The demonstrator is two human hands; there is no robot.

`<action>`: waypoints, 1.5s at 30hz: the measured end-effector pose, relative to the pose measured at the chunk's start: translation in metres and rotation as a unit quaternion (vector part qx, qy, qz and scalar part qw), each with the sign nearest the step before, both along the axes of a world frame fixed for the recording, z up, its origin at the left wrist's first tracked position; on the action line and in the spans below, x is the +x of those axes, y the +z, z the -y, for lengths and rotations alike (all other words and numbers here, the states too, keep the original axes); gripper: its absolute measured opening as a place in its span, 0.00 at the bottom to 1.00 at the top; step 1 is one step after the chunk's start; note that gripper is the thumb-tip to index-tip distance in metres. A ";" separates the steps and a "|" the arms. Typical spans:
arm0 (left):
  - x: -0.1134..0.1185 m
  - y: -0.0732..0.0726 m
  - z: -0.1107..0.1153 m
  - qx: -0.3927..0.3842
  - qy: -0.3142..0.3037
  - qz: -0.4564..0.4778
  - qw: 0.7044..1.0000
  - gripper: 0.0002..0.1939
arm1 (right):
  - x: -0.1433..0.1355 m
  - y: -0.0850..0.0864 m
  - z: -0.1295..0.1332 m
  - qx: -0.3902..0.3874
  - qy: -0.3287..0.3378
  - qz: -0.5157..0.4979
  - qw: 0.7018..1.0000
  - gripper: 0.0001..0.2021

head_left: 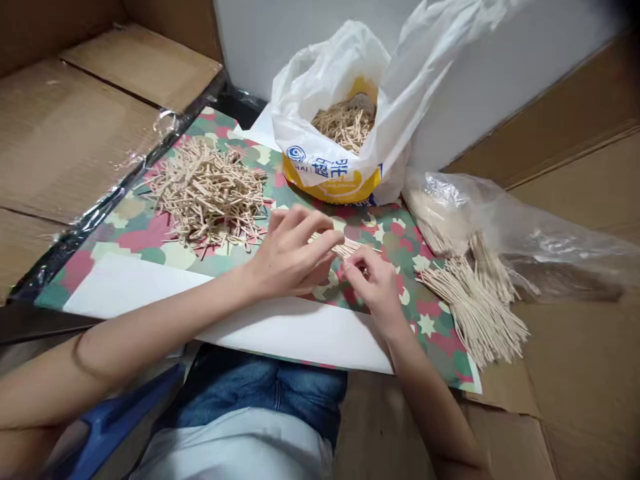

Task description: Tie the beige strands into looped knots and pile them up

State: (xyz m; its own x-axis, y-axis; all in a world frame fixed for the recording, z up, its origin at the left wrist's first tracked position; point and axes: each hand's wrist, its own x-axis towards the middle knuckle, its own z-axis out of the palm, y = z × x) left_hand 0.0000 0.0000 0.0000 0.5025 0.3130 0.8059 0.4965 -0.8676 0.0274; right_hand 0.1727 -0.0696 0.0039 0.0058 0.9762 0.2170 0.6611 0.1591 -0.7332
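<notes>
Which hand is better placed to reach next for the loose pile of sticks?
Probably the left: the left hand is nearer the loose pile; the right hand is farther, its fingertips at the small bunch.

Straight ahead of me, at twelve o'clock, I had a small bunch of thin strands [345, 249], pale beige and matte. They lay roughly side by side, nearly level, slanting from about ten o'clock toward four. At the four o'clock end, a slim tip stuck out past the others. The middle showed plainly (the rest was partly hidden from me).
</notes>
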 end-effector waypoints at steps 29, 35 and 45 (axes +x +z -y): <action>0.003 0.012 -0.009 -0.676 -0.244 0.129 0.683 0.14 | 0.003 -0.006 -0.003 0.240 0.130 0.149 0.951 0.08; 0.002 0.009 -0.010 -0.705 -0.297 0.065 0.641 0.08 | 0.002 -0.005 -0.004 0.233 0.151 0.164 0.947 0.08; 0.009 0.006 -0.008 -0.742 -0.264 0.190 0.586 0.05 | 0.006 0.001 -0.002 0.183 0.099 0.114 0.971 0.09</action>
State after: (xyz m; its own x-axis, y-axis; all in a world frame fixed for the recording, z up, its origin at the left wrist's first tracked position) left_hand 0.0086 0.0078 0.0064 0.7174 0.6929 -0.0721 -0.1164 0.2213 0.9682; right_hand 0.1785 -0.0677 0.0046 -0.2637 0.8100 0.5238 0.7292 0.5228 -0.4414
